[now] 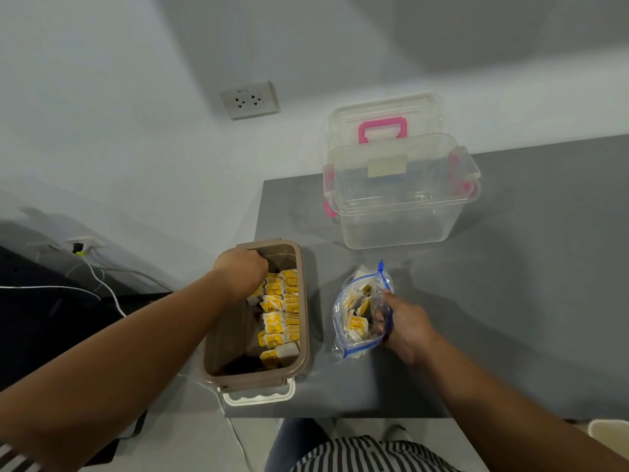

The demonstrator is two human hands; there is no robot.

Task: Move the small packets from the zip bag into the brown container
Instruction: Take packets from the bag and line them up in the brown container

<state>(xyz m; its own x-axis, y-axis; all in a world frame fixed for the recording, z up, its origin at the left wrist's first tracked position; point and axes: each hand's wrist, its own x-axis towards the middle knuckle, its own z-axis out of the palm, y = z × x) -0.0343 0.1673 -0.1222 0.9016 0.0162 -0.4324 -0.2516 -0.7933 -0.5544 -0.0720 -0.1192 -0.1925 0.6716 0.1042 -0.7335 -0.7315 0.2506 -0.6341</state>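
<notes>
Brown container (223, 338): L grip (242, 267) inside atop packets (279, 311), closure unclear; R grip (406, 323) pinches zip bag (343, 335) rim.

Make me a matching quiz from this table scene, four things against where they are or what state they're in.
Things: 1 brown container; 2 zip bag; 3 clear box; 4 wall socket.
States: A on the wall; B back of the table, pink latches; C right hand grips its mouth; D left hand inside, packets in rows.
Pairs: 1-D, 2-C, 3-B, 4-A.
</notes>
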